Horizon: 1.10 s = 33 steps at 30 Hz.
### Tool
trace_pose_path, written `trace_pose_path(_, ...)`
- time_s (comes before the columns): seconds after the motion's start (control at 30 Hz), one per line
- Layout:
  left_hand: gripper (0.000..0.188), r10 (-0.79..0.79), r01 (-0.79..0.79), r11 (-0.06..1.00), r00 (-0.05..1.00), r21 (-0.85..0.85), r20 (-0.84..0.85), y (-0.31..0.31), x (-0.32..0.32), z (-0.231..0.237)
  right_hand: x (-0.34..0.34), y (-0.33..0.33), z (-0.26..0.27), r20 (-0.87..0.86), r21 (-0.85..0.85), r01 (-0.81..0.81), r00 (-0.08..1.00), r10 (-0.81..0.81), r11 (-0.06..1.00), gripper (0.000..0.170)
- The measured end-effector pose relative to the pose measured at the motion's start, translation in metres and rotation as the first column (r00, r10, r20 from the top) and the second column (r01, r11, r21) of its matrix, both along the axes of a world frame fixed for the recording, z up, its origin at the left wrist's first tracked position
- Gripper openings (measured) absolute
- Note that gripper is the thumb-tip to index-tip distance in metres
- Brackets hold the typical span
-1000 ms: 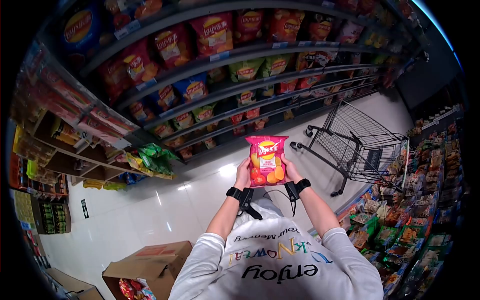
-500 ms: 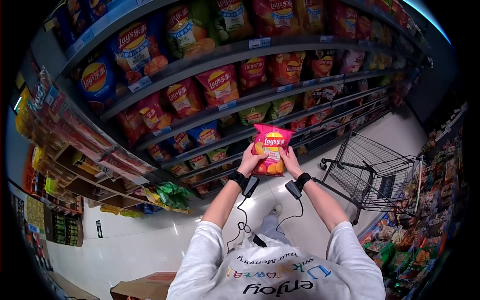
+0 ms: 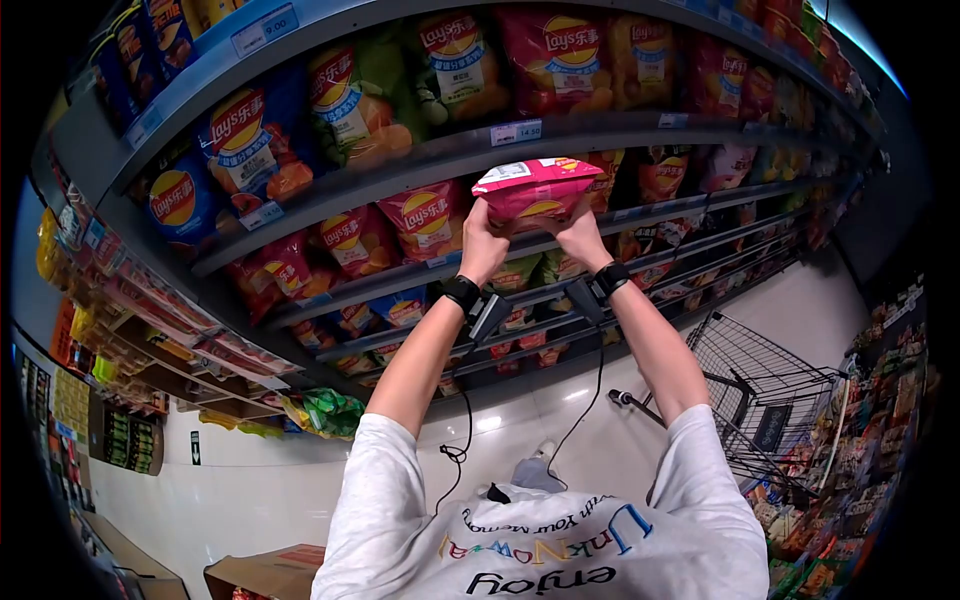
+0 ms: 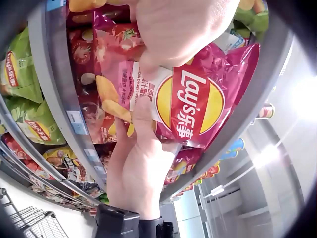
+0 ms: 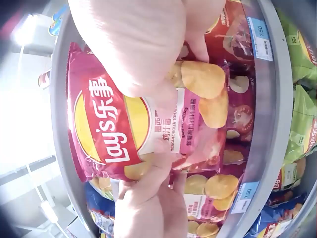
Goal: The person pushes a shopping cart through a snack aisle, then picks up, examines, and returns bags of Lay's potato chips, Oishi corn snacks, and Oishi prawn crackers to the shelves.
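Observation:
A pink Lay's potato chip bag (image 3: 536, 195) is held up before the chip shelf, tipped so the head view sees it strongly foreshortened. My left hand (image 3: 484, 245) grips one side of it and my right hand (image 3: 582, 242) grips the other. In the left wrist view the thumb of the right hand (image 4: 136, 166) lies on the printed front of the bag (image 4: 218, 64). The right wrist view shows the left hand (image 5: 143, 210) holding the lower side likewise. Similar pink chip bags (image 5: 208, 198) stand on the shelf right behind it.
Shelf edges (image 3: 400, 180) with price tags (image 3: 516, 132) run across in front, with several rows of chip bags above and below. A black wire shopping cart (image 3: 750, 390) stands on the floor at right. Cardboard boxes (image 3: 270, 570) sit at lower left.
Both hands have lifted the chip bag from in front of the body up and forward to the shelf. The bag has tipped from facing me to foreshortened. The head view has shifted toward the shelves.

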<state>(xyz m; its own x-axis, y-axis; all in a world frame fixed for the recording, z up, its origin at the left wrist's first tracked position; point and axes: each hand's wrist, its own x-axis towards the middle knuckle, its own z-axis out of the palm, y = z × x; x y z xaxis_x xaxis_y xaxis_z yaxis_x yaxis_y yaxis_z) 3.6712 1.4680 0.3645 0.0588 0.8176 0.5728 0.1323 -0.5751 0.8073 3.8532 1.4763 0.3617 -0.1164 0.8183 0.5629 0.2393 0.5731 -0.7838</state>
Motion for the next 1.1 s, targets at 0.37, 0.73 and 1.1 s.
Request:
trace_pose_path(0.37, 0.048, 0.280, -0.420, 0.800, 0.893, -0.429, -0.352, 0.047, 0.003, -0.056, -0.017, 0.064, -0.036, 0.507, -0.269, 0.344, 0.845, -0.172, 0.900, 0.047)
trace_pose_path(0.73, 0.032, 0.000, -0.021, 0.867, 0.999, -0.498, -0.043, -0.033, -0.011, -0.084, -0.012, 0.010, -0.073, 0.166, 0.015, 0.431, 0.889, -0.427, 0.902, 0.040)
trace_pose_path(1.1, 0.040, -0.004, 0.006, 0.906, 1.000, -0.424, 0.006, -0.059, 0.007, -0.008, 0.041, -0.046, -0.010, 0.377, 0.165, 0.259, 0.875, -0.303, 0.952, 0.037)
